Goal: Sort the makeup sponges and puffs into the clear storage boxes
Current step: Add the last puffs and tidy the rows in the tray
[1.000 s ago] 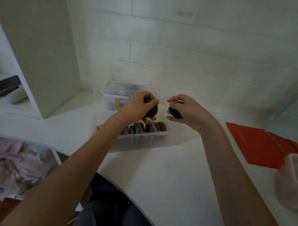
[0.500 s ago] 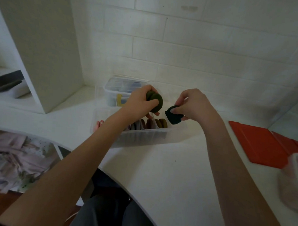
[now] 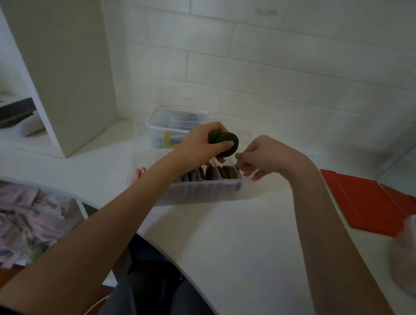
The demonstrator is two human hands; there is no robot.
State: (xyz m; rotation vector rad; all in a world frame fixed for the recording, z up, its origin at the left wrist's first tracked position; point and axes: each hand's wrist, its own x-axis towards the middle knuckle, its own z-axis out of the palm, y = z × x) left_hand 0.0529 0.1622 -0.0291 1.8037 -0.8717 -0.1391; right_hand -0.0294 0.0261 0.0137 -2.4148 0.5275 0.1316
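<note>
So the left hand (image 3: 204, 143) is gripping two dark green puffs (image 3: 224, 143) stacked together, thumb pressed across the front one, held up over the clear box (image 3: 201, 192). The right hand (image 3: 266, 157) sits just to the right of them, fingers curled down at the box's right end; there's a dark bit at its fingertips but I honestly can't tell if it's pinching anything. Right under both hands the box has divider slots with more puffs standing on edge, olive ones (image 3: 227, 172) closest to the right hand, pinkish ones further left. Behind the left hand there's a second lidded box (image 3: 170, 130). Off past the right forearm lies a red folder (image 3: 366, 200).
</note>
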